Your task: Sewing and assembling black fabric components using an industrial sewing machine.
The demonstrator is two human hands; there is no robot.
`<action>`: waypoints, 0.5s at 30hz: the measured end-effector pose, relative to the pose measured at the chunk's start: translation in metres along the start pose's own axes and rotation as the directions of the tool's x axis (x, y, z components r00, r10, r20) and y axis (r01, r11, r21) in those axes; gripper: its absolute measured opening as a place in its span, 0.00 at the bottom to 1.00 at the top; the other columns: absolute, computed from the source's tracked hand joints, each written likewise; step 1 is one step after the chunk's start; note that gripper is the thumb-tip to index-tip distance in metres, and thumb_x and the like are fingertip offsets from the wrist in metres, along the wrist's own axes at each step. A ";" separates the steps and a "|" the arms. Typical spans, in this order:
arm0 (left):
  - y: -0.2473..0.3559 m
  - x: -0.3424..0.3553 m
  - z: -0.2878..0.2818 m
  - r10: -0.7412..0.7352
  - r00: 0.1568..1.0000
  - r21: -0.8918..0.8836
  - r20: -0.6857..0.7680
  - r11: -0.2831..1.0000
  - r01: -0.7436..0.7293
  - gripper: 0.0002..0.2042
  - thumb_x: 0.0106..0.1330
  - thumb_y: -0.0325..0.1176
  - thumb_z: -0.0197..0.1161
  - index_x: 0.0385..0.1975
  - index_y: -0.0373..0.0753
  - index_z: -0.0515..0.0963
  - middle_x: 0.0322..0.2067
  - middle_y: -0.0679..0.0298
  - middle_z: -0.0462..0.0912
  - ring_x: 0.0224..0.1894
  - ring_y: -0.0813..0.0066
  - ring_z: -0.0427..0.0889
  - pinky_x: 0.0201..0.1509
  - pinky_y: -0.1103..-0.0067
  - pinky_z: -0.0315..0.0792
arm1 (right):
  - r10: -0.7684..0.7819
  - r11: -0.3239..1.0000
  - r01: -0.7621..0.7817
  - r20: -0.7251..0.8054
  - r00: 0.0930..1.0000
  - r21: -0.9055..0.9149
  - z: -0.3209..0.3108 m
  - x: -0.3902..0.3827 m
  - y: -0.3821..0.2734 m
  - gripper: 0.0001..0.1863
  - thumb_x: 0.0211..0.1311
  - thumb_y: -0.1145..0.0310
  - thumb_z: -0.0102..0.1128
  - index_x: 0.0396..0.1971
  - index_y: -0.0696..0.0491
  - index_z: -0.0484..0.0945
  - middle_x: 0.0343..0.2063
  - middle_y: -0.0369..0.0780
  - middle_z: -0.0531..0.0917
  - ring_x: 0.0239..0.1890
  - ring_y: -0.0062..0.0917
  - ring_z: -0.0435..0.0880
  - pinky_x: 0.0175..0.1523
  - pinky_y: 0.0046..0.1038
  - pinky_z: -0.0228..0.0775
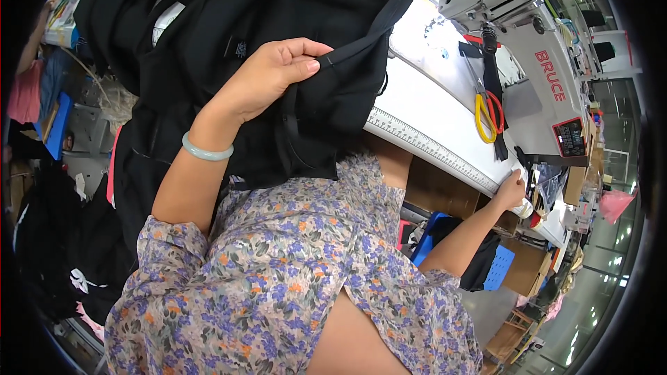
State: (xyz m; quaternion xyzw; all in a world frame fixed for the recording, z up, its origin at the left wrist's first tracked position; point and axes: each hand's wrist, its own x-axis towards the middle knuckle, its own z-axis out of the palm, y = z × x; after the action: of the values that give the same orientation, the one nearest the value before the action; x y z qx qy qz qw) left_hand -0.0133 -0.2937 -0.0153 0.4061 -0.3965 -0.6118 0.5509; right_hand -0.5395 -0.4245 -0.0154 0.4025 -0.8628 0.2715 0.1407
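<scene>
A black garment (278, 7) lies bunched over the left part of the white sewing table (417, 101) and hangs down over its front edge. My left hand (274, 73) pinches a folded band of this cloth between thumb and fingers. At the table's right front corner is my right hand (511, 191), its fingers curled in at the edge. Whatever it may hold there is hidden. Scissors (478, 117) with yellow and red handles rest on the tabletop near the machine, beside a narrow black strip (495, 76).
The grey-white sewing machine (542, 90) stands at the right of the table. A printed ruler scale (431, 144) runs along the front edge. A blue basket (497, 267) sits below at right. More black cloth (62, 236) is piled at lower left.
</scene>
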 end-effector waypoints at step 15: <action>-0.056 -0.103 0.039 0.192 0.846 0.397 -0.497 0.917 0.025 0.18 0.62 0.17 0.56 0.53 0.32 0.74 0.42 0.62 0.80 0.39 0.81 0.78 0.43 0.85 0.72 | -0.981 -0.046 0.303 -0.100 0.166 0.952 -0.088 -0.235 -0.155 0.06 0.55 0.79 0.66 0.34 0.59 0.83 0.29 0.43 0.85 0.31 0.35 0.85 0.37 0.28 0.76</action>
State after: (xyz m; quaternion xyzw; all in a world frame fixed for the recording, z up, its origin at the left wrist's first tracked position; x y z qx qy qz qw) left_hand -0.0626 -0.1848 -0.0477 0.6409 -0.3613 -0.3610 0.5730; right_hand -0.2683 -0.3104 0.0031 0.8689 -0.2139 0.3575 -0.2673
